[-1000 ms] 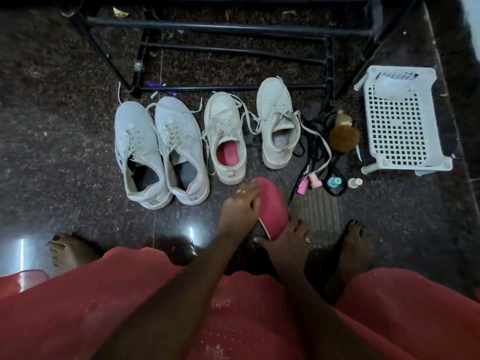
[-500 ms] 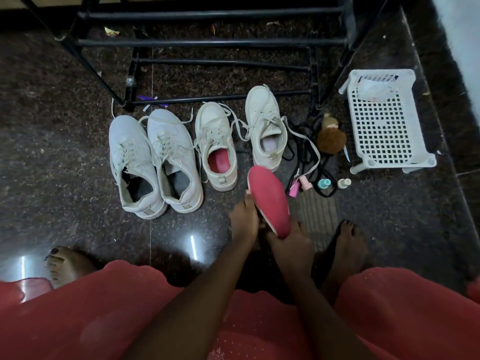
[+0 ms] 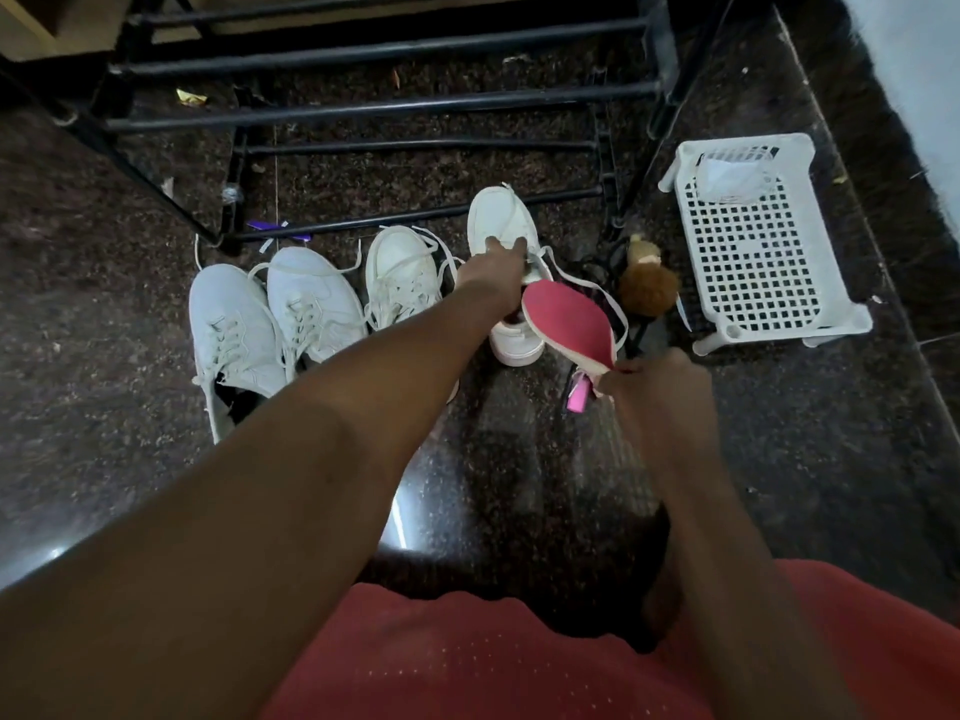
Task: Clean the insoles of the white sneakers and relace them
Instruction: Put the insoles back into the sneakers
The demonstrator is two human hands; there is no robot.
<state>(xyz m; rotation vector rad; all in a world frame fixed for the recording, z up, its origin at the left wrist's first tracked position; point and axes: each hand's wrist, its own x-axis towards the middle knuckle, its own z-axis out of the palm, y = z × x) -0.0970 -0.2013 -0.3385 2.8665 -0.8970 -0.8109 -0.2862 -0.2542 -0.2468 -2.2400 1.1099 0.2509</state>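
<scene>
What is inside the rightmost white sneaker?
Little shows: the left hand on its tongue and the pink insole, pinched by the right hand, cover the opening of the rightmost sneaker. Whether anything lies inside cannot be seen.

No lettering, brand mark or number can be read anywhere. The white sneakers (image 3: 311,304) show plain uppers with no legible logo. The pink insole (image 3: 569,324) bears no readable print. The small pink bottle (image 3: 577,396) at the near right is too blurred to read.
</scene>
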